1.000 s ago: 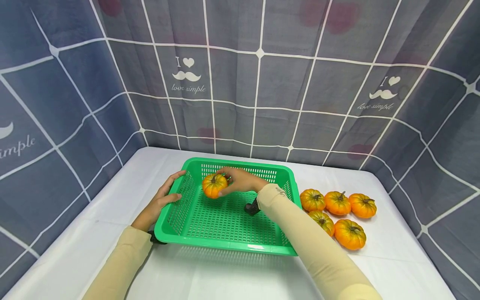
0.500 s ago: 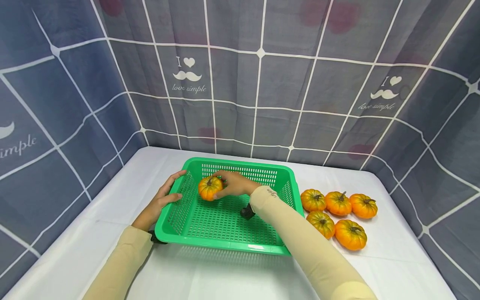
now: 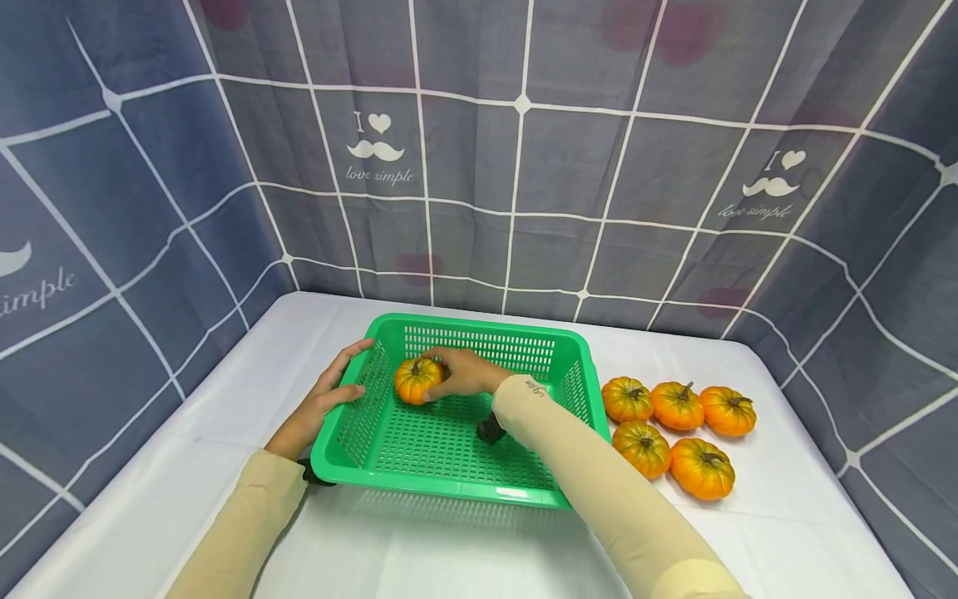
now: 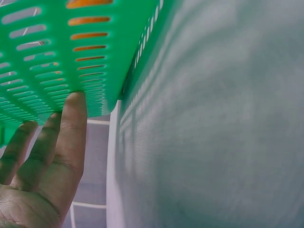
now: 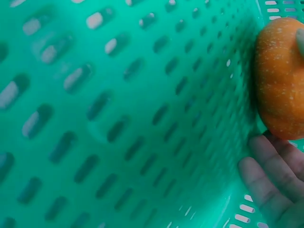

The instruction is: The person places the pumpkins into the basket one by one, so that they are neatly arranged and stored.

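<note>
A small orange-and-yellow pumpkin (image 3: 417, 381) is staying within the green plastic basket (image 3: 449, 490), between the two hands; its base may be touching the basket's floor, but the view is unclear. The right hand (image 3: 466, 372) is grasping it from the right, thumb on the near side, fingers on the far side. The left hand (image 3: 318, 409) is gripping the basket's side, thumb over the rim, fingers against the outer wall. Right of the right hand, outside the basket, five similar pumpkins (image 3: 677, 406) are lying on the white tabletop (image 3: 793, 507).
</note>
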A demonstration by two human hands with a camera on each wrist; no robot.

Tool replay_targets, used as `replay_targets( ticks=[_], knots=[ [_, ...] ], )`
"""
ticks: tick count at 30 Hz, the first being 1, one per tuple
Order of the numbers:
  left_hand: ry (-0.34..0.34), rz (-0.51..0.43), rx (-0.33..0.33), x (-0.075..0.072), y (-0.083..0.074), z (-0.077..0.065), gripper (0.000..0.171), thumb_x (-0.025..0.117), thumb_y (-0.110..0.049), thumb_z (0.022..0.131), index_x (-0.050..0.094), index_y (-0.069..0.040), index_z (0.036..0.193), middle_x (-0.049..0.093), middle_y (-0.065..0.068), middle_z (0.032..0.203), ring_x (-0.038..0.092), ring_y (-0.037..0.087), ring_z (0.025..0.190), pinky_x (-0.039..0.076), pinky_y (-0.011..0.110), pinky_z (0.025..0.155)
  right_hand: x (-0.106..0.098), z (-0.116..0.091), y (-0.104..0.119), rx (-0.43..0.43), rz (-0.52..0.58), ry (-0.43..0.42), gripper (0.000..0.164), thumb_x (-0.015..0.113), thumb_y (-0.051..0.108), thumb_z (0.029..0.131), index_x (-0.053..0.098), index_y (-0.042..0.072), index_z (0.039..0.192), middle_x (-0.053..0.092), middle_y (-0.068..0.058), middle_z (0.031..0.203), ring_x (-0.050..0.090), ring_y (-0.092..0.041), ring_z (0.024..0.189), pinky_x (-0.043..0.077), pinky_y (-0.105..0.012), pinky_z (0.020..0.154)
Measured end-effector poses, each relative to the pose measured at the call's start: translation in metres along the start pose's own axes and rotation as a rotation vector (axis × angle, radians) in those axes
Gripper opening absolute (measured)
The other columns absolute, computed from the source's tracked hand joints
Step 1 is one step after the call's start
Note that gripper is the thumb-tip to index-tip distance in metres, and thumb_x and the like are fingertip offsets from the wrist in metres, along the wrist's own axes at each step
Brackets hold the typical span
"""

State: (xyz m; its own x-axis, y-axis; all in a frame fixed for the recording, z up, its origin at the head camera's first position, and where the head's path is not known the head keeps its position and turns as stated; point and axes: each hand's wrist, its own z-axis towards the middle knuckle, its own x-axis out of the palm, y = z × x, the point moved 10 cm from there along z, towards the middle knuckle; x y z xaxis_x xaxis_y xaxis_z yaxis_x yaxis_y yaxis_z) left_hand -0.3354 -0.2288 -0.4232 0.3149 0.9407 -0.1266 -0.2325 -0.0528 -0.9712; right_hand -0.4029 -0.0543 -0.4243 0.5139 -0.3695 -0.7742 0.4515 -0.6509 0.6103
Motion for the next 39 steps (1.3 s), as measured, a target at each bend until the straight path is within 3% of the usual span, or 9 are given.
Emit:
replay_targets(
  ticks=[13, 28, 39],
  knots=[
    [0.003, -0.005, 0.008, 0.002, -0.003, 0.0, 0.073, 0.048, -0.006, 0.104, 0.022, -0.011, 0.172, 0.029, 0.026, 0.168, 0.06, 0.018, 0.126, 0.058, 0.029, 0.094, -0.002, 0.001, -0.001, 0.002, 0.001, -0.014, 0.082, 0.082, 0.034, 0.098, 0.042, 0.012, 0.166, 0.056, -0.017, 0.156, 0.056, -0.035, 0.14, 0.048, -0.046, 0.115],
    [0.011, 0.009, 0.009, 0.0, 0.0, 0.001, 0.074, 0.046, -0.005, 0.103, 0.02, -0.009, 0.172, 0.024, 0.03, 0.17, 0.058, 0.017, 0.124, 0.057, 0.029, 0.093, -0.046, -0.018, 0.015, 0.009, 0.186, -0.082, 0.072, 0.081, 0.021, 0.098, 0.049, 0.011, 0.162, 0.061, -0.02, 0.148, 0.065, -0.035, 0.132, 0.054, -0.048, 0.107],
    [0.0, 0.024, -0.001, 0.0, -0.001, 0.001, 0.074, 0.047, -0.006, 0.103, 0.02, -0.009, 0.172, 0.025, 0.028, 0.17, 0.056, 0.018, 0.127, 0.055, 0.027, 0.095, -0.065, -0.033, 0.024, -0.092, 0.363, -0.064, 0.062, 0.078, 0.015, 0.101, 0.054, 0.002, 0.156, 0.06, -0.024, 0.15, 0.063, -0.036, 0.135, 0.055, -0.043, 0.107]
  ],
)
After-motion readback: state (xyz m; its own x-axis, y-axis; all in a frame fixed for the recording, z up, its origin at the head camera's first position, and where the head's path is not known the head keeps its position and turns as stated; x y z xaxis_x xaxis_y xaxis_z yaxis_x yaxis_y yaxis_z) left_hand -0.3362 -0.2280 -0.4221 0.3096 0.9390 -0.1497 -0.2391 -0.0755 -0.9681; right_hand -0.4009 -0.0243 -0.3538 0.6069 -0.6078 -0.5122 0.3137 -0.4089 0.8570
